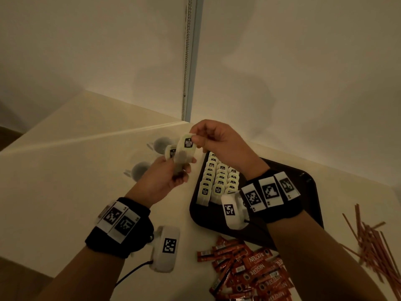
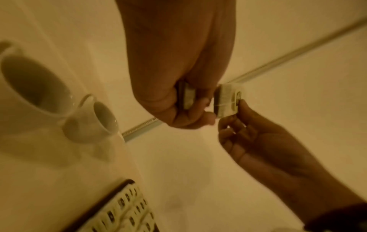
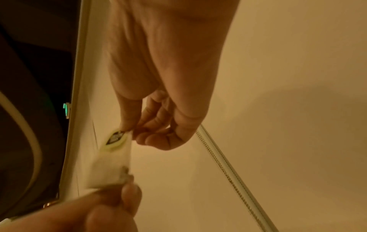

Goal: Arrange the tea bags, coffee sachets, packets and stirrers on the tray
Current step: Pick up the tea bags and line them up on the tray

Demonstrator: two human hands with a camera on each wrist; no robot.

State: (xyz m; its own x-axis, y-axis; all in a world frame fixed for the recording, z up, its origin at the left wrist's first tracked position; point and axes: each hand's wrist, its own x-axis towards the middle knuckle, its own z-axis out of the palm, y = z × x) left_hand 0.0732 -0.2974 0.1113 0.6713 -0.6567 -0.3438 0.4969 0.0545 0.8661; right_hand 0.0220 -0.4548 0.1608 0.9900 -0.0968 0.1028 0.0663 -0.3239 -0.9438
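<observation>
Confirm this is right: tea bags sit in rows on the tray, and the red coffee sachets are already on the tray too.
Not quite. The tea bags do sit in rows on the tray, but the head view shows the coffee sachets piled on the table beside it.

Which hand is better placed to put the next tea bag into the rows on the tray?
The right hand, probably. It pinches the top tea bag by its tag end and hangs just beyond the tray, above the rows of tea bags. The left hand grips the remaining bags, farther left.
</observation>
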